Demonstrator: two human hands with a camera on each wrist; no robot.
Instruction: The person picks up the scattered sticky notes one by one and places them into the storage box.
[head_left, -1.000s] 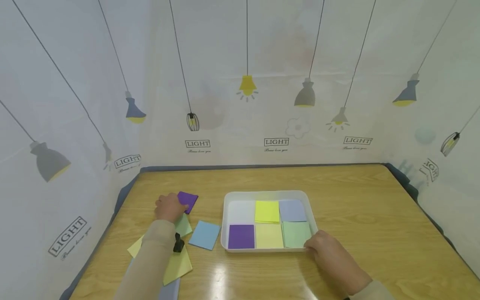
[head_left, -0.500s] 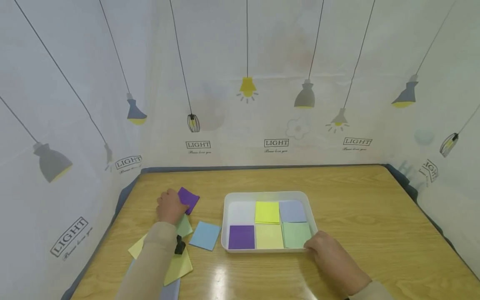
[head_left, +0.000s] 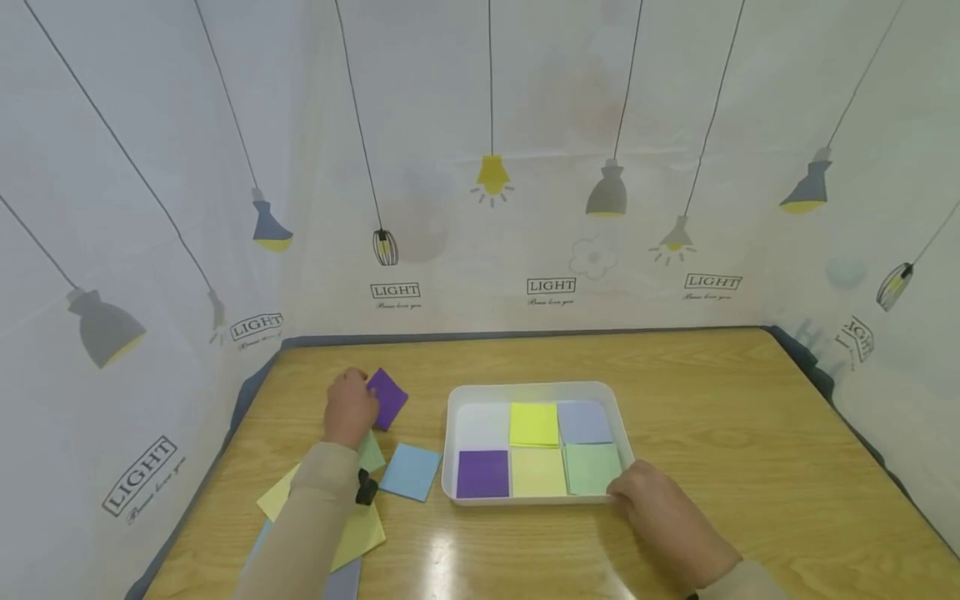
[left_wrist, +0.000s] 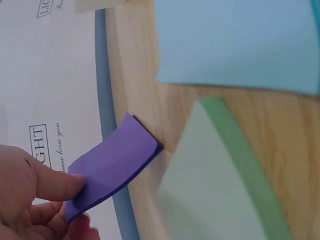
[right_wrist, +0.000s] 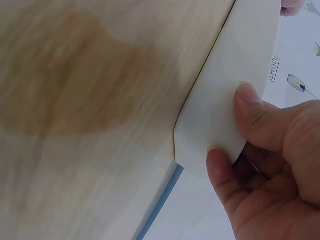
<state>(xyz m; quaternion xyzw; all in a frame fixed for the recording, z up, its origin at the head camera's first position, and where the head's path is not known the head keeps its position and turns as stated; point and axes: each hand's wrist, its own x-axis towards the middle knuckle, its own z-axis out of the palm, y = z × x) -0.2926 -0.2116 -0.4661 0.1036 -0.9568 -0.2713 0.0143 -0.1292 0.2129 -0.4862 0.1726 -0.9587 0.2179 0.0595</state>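
My left hand (head_left: 351,410) pinches a purple sticky note pad (left_wrist: 117,162) between thumb and fingers, at the left of the table. Just below that hand lies a light green pad (left_wrist: 210,170), partly hidden by the wrist in the head view. My right hand (head_left: 663,512) grips the front right corner of a white tray (head_left: 540,390), thumb and fingers on its wall (right_wrist: 215,115). Inside the tray sit a purple pad (head_left: 483,473), a bright yellow pad (head_left: 534,423), a lavender pad (head_left: 585,422), a pale yellow pad (head_left: 538,472) and a green pad (head_left: 592,468).
A light blue pad (head_left: 410,472) lies between the left hand and the tray. Pale yellow pads (head_left: 360,536), a lavender one (head_left: 343,582) and a blue one (head_left: 257,543) lie around the left forearm. Printed curtains (head_left: 480,250) border the wooden table (head_left: 705,400).
My left hand has moved a little to the right with the purple pad, which has turned and shifted towards the tray. The right hand stays on the tray corner.
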